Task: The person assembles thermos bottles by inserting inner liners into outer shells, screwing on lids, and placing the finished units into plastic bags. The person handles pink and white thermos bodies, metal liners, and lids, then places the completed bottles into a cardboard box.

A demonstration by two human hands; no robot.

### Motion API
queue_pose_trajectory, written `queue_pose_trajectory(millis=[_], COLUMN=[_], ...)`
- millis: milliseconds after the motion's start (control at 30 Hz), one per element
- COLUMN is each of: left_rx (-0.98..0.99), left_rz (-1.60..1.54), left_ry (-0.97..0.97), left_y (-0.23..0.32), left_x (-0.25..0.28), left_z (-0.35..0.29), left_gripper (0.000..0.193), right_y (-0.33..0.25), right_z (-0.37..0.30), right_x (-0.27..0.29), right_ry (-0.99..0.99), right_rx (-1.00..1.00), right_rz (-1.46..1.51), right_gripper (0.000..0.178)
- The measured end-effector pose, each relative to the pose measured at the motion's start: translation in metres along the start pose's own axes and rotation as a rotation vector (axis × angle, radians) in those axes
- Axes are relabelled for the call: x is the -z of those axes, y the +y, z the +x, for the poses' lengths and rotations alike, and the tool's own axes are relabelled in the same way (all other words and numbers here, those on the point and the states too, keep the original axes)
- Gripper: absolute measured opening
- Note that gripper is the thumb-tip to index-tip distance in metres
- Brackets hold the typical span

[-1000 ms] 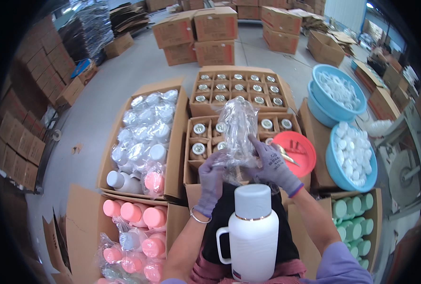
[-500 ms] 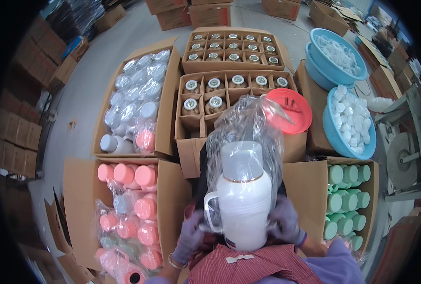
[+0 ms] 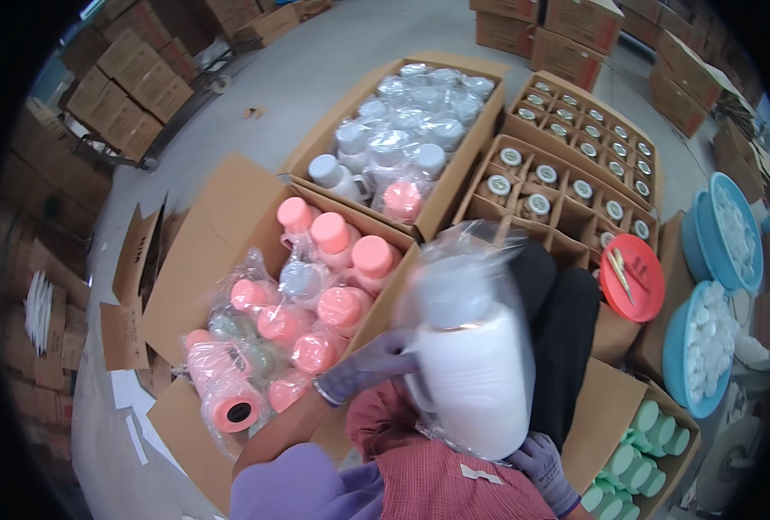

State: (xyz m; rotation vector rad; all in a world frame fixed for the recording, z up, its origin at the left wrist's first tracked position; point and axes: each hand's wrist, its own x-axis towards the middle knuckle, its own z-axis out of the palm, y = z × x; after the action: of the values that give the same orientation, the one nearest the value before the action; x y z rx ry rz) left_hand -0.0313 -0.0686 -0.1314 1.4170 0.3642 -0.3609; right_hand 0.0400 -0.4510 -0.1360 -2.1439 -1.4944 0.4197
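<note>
A white vacuum flask with a pale grey cup lid stands upright in front of my lap, slightly blurred by motion. A clear plastic bag covers it, bunched loosely above the lid. My left hand, in a grey-purple glove, grips the flask at its handle side. At the base, on the other side, my right hand holds the bagged flask, its fingertips partly hidden beneath. Left of it, an open carton holds several pink-lidded flasks, many of them bagged.
Beyond stands a carton of bagged grey-lidded flasks. Divided cartons hold silver-topped glass liners. A red dish holds small tools; blue basins hold white parts. Green-lidded flasks fill a carton at lower right.
My view has swung left, so the cartons appear further right. The bag now reaches down over the flask. Both hands still hold it, with the left hand higher on its side.
</note>
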Motion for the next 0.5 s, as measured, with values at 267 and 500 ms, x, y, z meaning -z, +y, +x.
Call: queue_pose_trajectory(millis=[267, 500], left_rx=[-0.637, -0.761], left_rz=[-1.058, -0.511], left_ry=[0.594, 1.527], left_y=[-0.082, -0.122], left_x=[0.072, 0.238], left_z=[-0.064, -0.049], left_gripper=[0.025, 0.025], right_y=[-0.022, 0.018], right_z=[0.259, 0.268], right_x=[0.016, 0.016], right_ry=[0.309, 0.116], right_rx=[0.389, 0.368], right_rz=[-0.013, -0.15], right_gripper=[0.033, 0.029])
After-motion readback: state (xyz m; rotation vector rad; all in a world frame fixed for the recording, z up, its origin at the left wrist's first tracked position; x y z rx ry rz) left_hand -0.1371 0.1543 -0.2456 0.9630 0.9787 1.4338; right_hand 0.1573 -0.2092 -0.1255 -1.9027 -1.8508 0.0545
